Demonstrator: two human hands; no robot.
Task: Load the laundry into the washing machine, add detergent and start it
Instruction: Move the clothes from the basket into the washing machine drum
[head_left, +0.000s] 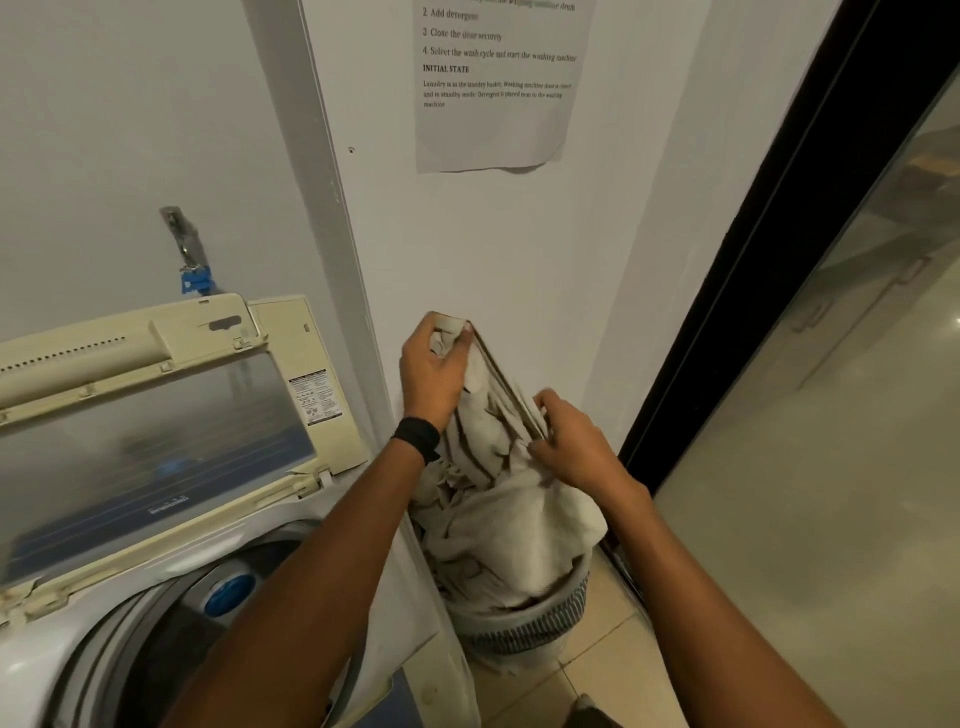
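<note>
Head view: my left hand (434, 371) grips the striped cloth (498, 499) by its top corner. My right hand (574, 441) pinches the edge lower down, probably to pull it free. The cloth's bottom lies in the basket (524, 629) on the floor, just beside the washing machine drum (130, 665). The lid (156, 431) is up, the wall is close behind, and there's room leftward over the rim.
</note>
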